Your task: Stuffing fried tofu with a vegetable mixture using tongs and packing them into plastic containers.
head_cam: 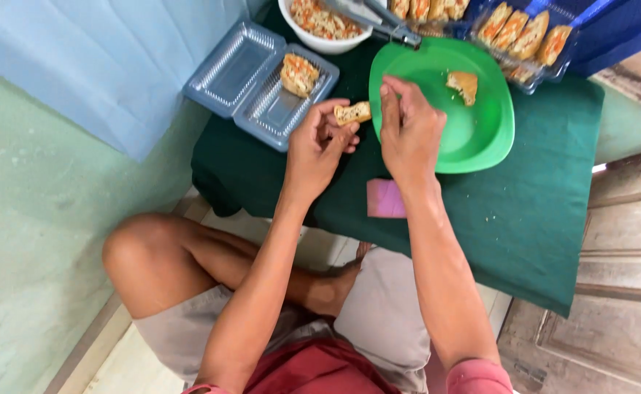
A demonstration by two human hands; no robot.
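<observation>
My left hand (322,142) holds a small tan slice of filled roll (353,113) between thumb and fingers, just left of a green plastic plate (481,138). My right hand (410,130) hovers over the plate's left rim with fingers pinched together beside that slice; I cannot tell if it holds anything. One more piece of roll (463,85) lies on the plate. An open clear plastic clamshell box (244,69) to the left contains one piece (298,74).
A green cloth (539,211) covers the low table. At the back are a white bowl of chopped filling (320,22), metal tongs (379,20) and clear trays of rolls (526,36). A pink paper (385,198) lies near the table edge. My bent legs are below.
</observation>
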